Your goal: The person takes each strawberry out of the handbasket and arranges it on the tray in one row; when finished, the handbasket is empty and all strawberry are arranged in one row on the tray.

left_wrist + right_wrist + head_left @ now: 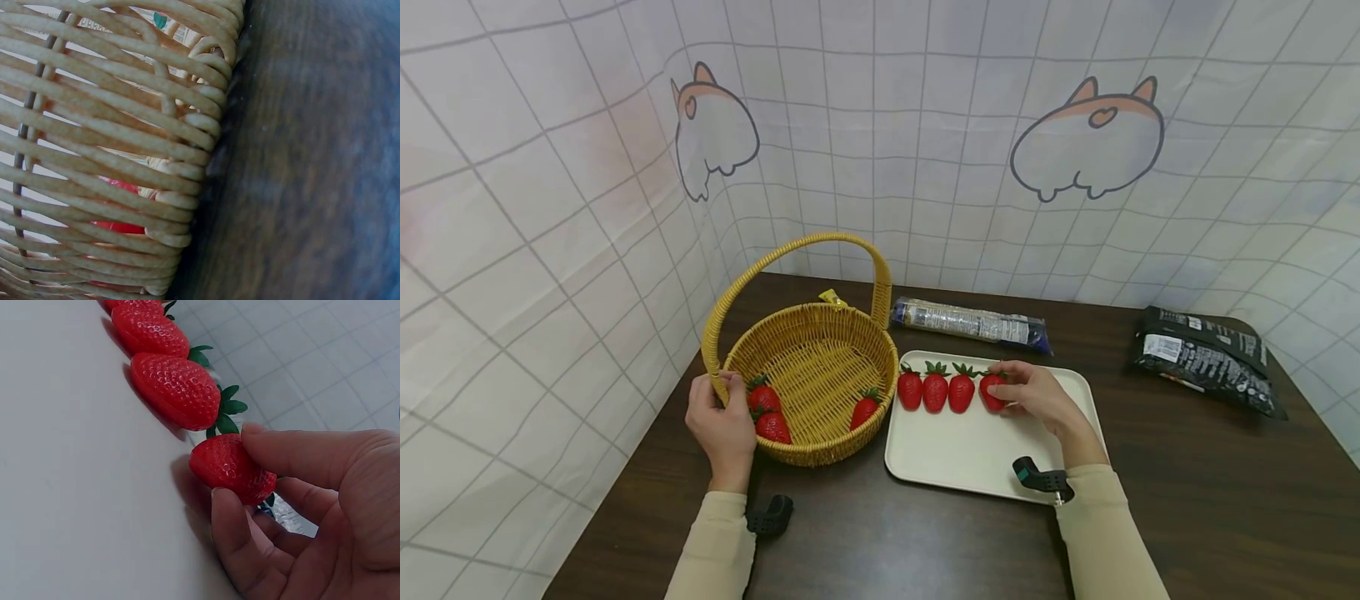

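Note:
My right hand [1036, 395] pinches a red strawberry [226, 464] with green leaves between thumb and fingers, at the right end of a row on the white tray [955, 458]. Beside it lie three more strawberries [961, 392], leaves toward the back. With my left hand [724, 423] I grip the yellow wicker basket [820, 454] at its left side, where the arched handle meets the rim. Inside the basket two strawberries [771, 425] rest at the left and one strawberry [866, 408] at the right. The left wrist view shows only basket weave and table, not the hand.
Behind the tray lies a long clear-and-blue packet [973, 323]. A black packet [1206, 358] is at the table's right. On the basket's back rim sits a small yellow piece [832, 298]. A white gridded curtain [925, 167] hangs behind the dark wooden table [865, 542].

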`<state>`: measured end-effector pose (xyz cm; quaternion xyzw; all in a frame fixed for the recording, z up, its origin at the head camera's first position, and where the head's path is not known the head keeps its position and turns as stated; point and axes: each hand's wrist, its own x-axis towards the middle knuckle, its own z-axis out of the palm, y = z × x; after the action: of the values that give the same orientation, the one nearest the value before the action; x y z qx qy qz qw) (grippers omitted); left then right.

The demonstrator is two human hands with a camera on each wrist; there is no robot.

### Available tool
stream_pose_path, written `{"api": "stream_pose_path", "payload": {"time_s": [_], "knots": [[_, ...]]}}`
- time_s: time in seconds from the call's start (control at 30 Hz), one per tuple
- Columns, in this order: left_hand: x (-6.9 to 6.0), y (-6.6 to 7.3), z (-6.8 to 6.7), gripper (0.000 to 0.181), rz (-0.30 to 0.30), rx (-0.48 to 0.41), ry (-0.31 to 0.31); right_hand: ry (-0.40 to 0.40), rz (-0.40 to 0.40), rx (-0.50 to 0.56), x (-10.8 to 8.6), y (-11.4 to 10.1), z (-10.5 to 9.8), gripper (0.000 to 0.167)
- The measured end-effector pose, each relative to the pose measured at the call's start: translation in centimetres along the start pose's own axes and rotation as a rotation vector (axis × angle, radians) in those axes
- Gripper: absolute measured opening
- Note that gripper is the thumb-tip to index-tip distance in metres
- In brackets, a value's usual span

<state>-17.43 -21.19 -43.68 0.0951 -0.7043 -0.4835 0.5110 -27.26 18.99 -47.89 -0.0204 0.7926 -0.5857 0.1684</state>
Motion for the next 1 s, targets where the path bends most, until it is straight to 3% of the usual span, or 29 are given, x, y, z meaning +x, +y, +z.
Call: {"api": "stream_pose_path", "payload": {"time_s": [0.5,1.0], "knots": [[-0.02,-0.29,0.10,0.008,-0.001,0.006,0.005,-0.035,-0.046,-0.039,-0.15,-0.39,0.29,0.043],[-0.02,-0.17,0.03,0.012,-0.003,-0.021,-0.007,-0.006,-0.028,-0.043,0.10,-0.16,0.39,0.042]]}}
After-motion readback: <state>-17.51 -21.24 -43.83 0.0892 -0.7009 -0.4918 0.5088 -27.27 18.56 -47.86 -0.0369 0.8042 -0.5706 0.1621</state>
